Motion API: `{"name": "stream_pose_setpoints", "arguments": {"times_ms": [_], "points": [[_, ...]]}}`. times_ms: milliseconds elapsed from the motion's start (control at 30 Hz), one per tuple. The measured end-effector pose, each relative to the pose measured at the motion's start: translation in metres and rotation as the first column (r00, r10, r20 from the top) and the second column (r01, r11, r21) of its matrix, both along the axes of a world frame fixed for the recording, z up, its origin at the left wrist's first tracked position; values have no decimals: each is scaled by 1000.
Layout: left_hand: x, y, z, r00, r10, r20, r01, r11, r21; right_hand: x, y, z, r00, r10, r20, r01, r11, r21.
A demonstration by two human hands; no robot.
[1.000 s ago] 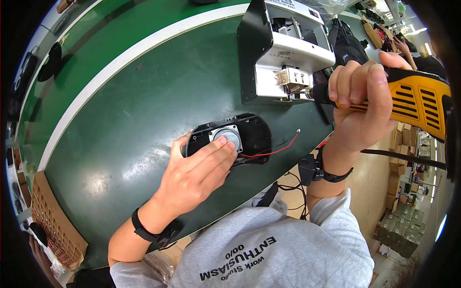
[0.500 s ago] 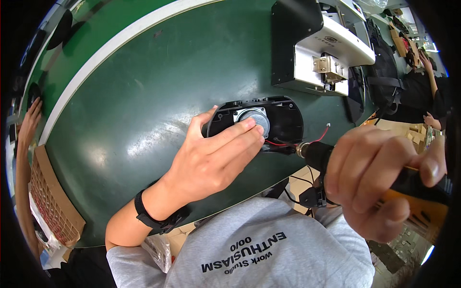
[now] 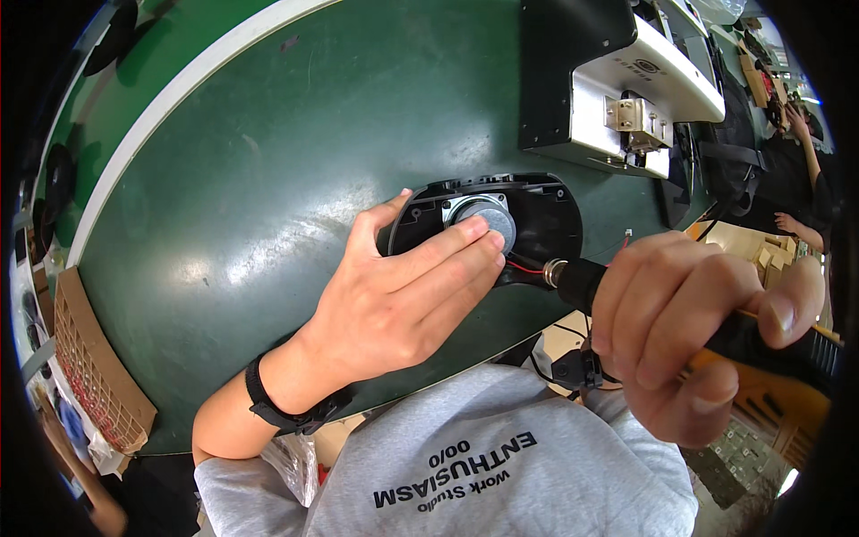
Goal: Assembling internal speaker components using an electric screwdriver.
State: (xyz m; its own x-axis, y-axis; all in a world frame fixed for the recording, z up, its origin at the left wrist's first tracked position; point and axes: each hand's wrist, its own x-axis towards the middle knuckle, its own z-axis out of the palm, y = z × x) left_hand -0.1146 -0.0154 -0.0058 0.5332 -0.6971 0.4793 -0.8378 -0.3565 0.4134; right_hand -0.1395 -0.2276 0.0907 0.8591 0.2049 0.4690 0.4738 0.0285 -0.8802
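A black plastic housing (image 3: 548, 224) lies open side up on the green table, with a round grey speaker (image 3: 503, 217) in its middle. My left hand (image 3: 385, 309) grips the housing, its fingertips pressed onto the speaker's back and its thumb at the housing's left rim. In my closed right hand (image 3: 684, 336) is a black and yellow electric screwdriver (image 3: 582, 285). Its metal nose points left, at the housing's near right edge; the bit's tip is not visible. Beside that nose runs a thin red wire (image 3: 528, 268), its white connector (image 3: 628, 233) lying to the right.
A black and silver bench machine (image 3: 617, 98) stands at the far right of the table (image 3: 313, 107). At the left is a cardboard box with dividers (image 3: 103, 367). Black cables (image 3: 573, 358) hang by the near edge. Other people's arms show at both sides.
The screwdriver has moved left, closer to the housing's near right edge. My left hand keeps its hold. The view has shifted slightly. At far left, another person's hand has left a black round part.
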Motion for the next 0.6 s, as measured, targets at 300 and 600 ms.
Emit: {"name": "stream_pose_setpoints", "arguments": {"times_ms": [300, 600], "points": [[1, 0, -1, 1000, -14, -5, 14, 1000, -8, -6, -2, 1, 1000, -6, -17, 6, 999, -49], [0, 1, -1, 1000, -18, -3, 18, 1000, -1, -5, 11, -2, 998, -67, -14, 65, 994, -84]]}}
